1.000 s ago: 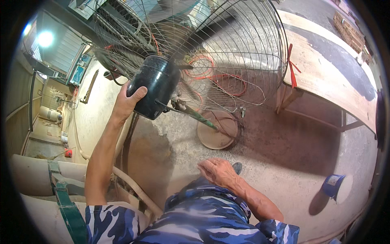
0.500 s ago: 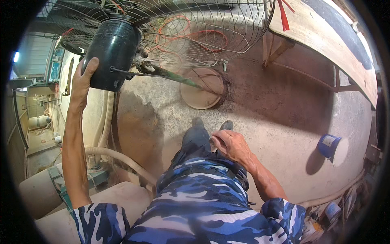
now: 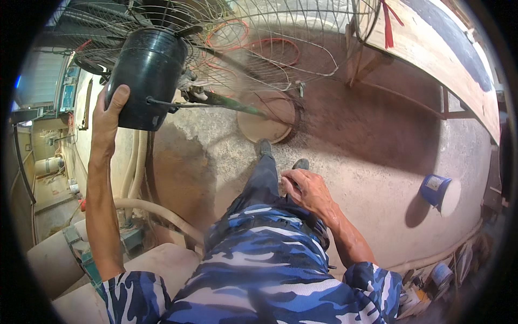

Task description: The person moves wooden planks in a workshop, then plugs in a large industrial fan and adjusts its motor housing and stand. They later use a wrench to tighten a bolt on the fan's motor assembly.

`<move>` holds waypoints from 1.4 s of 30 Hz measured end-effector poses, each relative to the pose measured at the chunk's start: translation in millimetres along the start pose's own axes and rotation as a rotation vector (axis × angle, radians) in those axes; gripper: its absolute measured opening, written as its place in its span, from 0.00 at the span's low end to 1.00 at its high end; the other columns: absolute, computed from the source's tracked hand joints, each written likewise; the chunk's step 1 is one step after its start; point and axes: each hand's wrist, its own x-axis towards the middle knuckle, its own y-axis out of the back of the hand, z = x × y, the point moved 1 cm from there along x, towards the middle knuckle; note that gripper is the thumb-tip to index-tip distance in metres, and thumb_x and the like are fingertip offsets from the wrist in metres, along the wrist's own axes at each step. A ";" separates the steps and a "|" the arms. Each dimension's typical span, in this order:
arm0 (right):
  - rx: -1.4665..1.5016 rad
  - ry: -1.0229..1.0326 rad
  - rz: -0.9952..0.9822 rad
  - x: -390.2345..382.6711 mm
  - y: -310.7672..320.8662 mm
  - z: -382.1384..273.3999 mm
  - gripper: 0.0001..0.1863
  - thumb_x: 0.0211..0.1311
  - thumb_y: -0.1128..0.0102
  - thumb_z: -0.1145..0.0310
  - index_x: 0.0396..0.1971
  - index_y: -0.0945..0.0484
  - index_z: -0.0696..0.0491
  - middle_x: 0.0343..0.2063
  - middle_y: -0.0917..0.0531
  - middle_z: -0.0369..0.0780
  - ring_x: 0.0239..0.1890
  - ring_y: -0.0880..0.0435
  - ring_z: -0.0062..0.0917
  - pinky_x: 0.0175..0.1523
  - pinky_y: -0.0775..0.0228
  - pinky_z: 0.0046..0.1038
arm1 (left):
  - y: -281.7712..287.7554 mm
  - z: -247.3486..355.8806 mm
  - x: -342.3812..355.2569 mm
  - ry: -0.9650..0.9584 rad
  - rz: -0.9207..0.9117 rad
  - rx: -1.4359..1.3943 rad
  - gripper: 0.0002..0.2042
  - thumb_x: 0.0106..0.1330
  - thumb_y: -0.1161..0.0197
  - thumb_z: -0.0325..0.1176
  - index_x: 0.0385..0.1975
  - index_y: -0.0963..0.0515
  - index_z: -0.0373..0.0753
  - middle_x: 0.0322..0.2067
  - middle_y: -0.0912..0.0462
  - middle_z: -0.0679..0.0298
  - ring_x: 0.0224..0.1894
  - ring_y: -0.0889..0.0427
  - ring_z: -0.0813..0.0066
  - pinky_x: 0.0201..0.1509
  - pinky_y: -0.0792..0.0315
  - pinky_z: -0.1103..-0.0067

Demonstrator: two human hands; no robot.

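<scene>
My left hand (image 3: 111,110) grips the rear of the black motor housing (image 3: 148,75) of a large stand fan. The thumb lies on the near side of the housing, and the fingers behind it are mostly hidden. A wire cage (image 3: 280,32) spreads from the motor across the top of the view. A green pole (image 3: 237,102) runs from the fan down to a round base (image 3: 264,119) on the floor. My right hand (image 3: 307,189) hangs in front of my thigh with its fingers curled in. Whatever they may hold is hidden.
A wooden-topped table (image 3: 431,65) stands at the upper right. On the floor at the right lies a blue bucket (image 3: 434,190) with a white end. Beige hoses (image 3: 156,208) and machinery (image 3: 59,259) are at the left. Clutter (image 3: 431,286) lines the lower right.
My left foot has stepped forward to the fan's round base. The fan's cage has shifted to the right, and the motor sits slightly lower in view. My left hand keeps its grip.
</scene>
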 end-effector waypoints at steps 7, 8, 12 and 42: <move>-0.007 0.035 -0.052 15.5 -3.7 -12.3 0.08 0.60 0.41 0.70 0.37 0.22 0.55 0.27 0.19 0.46 0.30 0.19 0.41 0.35 0.26 0.36 | 6.9 4.4 -14.9 -0.010 0.045 -0.053 0.41 0.56 0.31 0.57 0.59 0.34 0.29 0.48 0.24 0.57 0.50 0.24 0.72 0.56 0.31 0.79; -0.017 0.042 -0.060 16.9 -4.3 -13.9 0.07 0.60 0.41 0.70 0.37 0.22 0.55 0.27 0.19 0.46 0.30 0.19 0.41 0.35 0.26 0.36 | 7.7 4.1 -17.9 -0.008 0.046 -0.069 0.42 0.55 0.31 0.58 0.60 0.35 0.28 0.48 0.24 0.56 0.50 0.24 0.71 0.57 0.31 0.79; 0.007 0.085 -0.073 19.7 -6.8 -16.3 0.08 0.60 0.41 0.70 0.37 0.23 0.55 0.26 0.20 0.46 0.30 0.19 0.41 0.35 0.26 0.37 | 7.8 4.4 -25.0 -0.009 0.066 -0.069 0.46 0.52 0.29 0.60 0.60 0.36 0.28 0.48 0.25 0.55 0.50 0.24 0.69 0.57 0.30 0.78; 0.027 0.059 -0.076 15.3 -1.7 -14.7 0.08 0.59 0.41 0.70 0.37 0.22 0.55 0.29 0.19 0.46 0.31 0.19 0.42 0.36 0.26 0.38 | 3.6 9.0 -23.1 -0.012 0.080 -0.048 0.42 0.55 0.30 0.57 0.60 0.35 0.29 0.48 0.24 0.56 0.50 0.25 0.70 0.57 0.31 0.78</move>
